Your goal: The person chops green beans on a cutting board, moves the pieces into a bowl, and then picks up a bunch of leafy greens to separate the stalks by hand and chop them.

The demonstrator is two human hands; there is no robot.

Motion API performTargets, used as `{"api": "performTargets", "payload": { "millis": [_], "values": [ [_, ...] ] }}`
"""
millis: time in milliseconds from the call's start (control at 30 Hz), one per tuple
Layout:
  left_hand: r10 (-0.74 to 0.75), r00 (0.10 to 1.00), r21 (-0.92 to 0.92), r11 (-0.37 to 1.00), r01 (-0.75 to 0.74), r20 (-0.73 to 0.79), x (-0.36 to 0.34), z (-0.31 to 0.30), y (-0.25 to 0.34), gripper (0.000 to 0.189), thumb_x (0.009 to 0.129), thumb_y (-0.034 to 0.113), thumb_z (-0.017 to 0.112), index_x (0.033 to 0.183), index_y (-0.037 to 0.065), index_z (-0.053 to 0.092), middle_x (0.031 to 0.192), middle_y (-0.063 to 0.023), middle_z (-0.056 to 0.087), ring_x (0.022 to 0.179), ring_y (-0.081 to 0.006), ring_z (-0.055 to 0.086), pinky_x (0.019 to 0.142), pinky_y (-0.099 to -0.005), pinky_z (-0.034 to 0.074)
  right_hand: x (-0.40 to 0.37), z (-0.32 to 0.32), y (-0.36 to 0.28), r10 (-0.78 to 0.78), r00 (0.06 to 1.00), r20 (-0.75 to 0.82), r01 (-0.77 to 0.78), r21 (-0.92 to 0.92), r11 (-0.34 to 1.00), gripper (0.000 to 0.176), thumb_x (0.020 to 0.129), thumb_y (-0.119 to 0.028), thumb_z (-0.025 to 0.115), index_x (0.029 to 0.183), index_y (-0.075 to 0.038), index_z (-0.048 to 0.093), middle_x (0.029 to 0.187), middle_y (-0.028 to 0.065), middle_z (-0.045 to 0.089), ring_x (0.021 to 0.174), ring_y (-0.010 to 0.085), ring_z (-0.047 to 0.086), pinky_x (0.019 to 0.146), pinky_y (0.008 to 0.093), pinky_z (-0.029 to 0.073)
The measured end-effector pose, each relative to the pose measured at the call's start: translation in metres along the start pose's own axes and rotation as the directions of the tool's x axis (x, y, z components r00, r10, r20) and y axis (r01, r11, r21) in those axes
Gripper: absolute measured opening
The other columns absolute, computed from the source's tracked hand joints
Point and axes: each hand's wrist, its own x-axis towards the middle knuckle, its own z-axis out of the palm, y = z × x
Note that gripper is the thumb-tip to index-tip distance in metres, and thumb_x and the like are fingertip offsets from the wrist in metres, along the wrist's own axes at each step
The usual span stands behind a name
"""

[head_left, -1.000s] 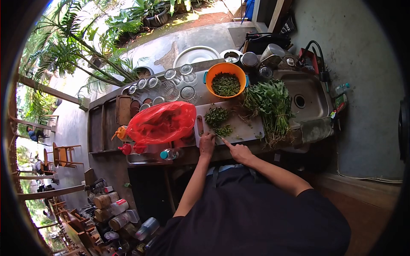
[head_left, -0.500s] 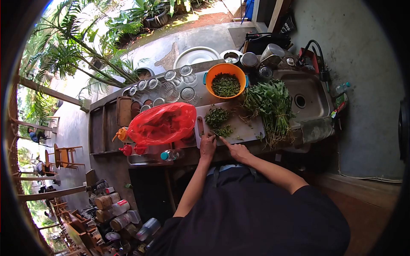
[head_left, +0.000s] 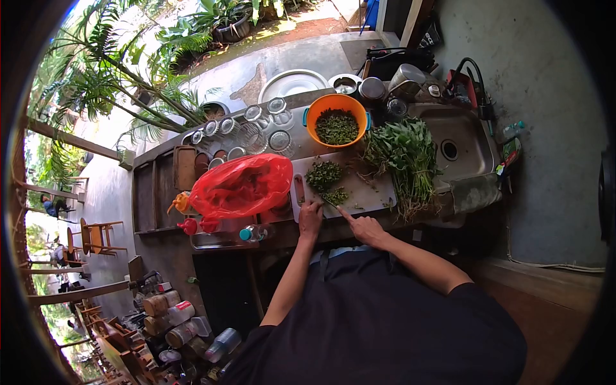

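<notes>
My right hand [head_left: 366,229] is closed around a knife [head_left: 330,202], its index finger stretched forward along it. The thin dark blade points to the upper left, towards my left hand [head_left: 310,218]. That hand rests at the near edge of the white cutting board [head_left: 369,200] with its fingers drawn together; whatever they hold is too small to make out. Just beyond the fingers lies a small pile of chopped greens [head_left: 336,196], with a larger pile of chopped leaves [head_left: 323,174] behind it. A bundle of leafy greens with roots [head_left: 410,163] lies across the board's right side.
An orange basin [head_left: 313,131] of chopped leaves stands behind the board. To the left are a red plastic bag [head_left: 247,186], a bottle with a teal cap [head_left: 255,233] and several upturned glasses [head_left: 280,140]. A metal sink [head_left: 471,151] is at the right.
My right hand and forearm have shifted slightly right and down. My left hand stays almost in place, and the piles look the same.
</notes>
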Motion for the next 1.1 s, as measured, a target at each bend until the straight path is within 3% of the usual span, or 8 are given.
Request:
{"api": "performTargets", "payload": {
  "millis": [67,267,500,600,800,1100],
  "values": [
    [-0.005,1.0,-0.001,1.0,0.005,-0.007,-0.001,0.0,0.001,0.009,0.081,0.009,0.071,0.087,0.002,0.073,0.091,-0.0144,0.065,0.09,-0.0336,0.064,0.078,-0.0415,0.052,-0.002,-0.007,-0.005,-0.012,0.999,0.043,0.009,0.051,0.999,0.075,0.093,-0.013,0.044,0.158,-0.028,0.01,0.076,0.0217,0.065,0.071,0.0405,0.066,0.068,0.0539,0.053],
    [0.025,0.999,0.042,0.999,-0.024,-0.044,-0.001,0.0,-0.002,0.01,0.079,0.008,0.074,0.087,0.003,0.073,0.091,-0.0129,0.065,0.089,-0.0317,0.065,0.078,-0.041,0.051,-0.001,-0.015,-0.016,-0.011,0.997,0.082,0.004,0.091,0.996,0.07,0.093,-0.015,0.044,0.157,-0.024,0.018,0.079,0.0222,0.066,0.075,0.0425,0.065,0.072,0.0546,0.052],
    [0.059,0.994,-0.003,0.998,-0.06,-0.087,-0.004,0.005,-0.004,0.008,0.081,0.006,0.071,0.087,0.002,0.073,0.09,-0.0132,0.064,0.087,-0.033,0.063,0.077,-0.0412,0.051,0.013,0.0,-0.013,0.01,0.995,0.098,-0.023,0.133,0.991,0.073,0.092,-0.016,0.047,0.157,-0.027,0.017,0.078,0.0221,0.066,0.074,0.0428,0.065,0.072,0.0553,0.052],
    [0.057,0.993,-0.012,0.998,-0.058,-0.101,-0.004,0.005,-0.005,0.008,0.082,0.006,0.07,0.088,0.002,0.073,0.088,-0.0135,0.064,0.086,-0.0329,0.064,0.076,-0.041,0.051,0.022,0.008,-0.013,0.001,0.996,0.084,-0.01,0.109,0.994,0.075,0.095,-0.016,0.047,0.158,-0.032,0.009,0.076,0.0234,0.065,0.069,0.0431,0.065,0.068,0.055,0.053],
    [0.007,0.997,-0.021,1.0,-0.008,-0.082,-0.005,0.004,-0.004,0.01,0.084,0.008,0.068,0.09,0.003,0.074,0.087,-0.0137,0.065,0.086,-0.0329,0.064,0.076,-0.0408,0.051,0.035,0.02,-0.012,-0.018,0.999,-0.049,0.02,0.046,0.999,0.081,0.094,-0.015,0.047,0.157,-0.036,0.002,0.076,0.0235,0.066,0.068,0.0428,0.066,0.064,0.0548,0.053],
    [0.056,0.998,0.068,0.996,-0.054,-0.031,-0.005,-0.001,0.001,0.011,0.083,0.009,0.069,0.091,0.005,0.074,0.092,-0.0121,0.065,0.092,-0.0309,0.064,0.081,-0.0399,0.052,0.01,0.015,0.005,-0.025,0.999,0.036,0.025,-0.002,1.0,0.08,0.092,-0.011,0.044,0.157,-0.036,0.006,0.075,0.0215,0.067,0.068,0.0408,0.067,0.068,0.0549,0.054]
  ]
}}
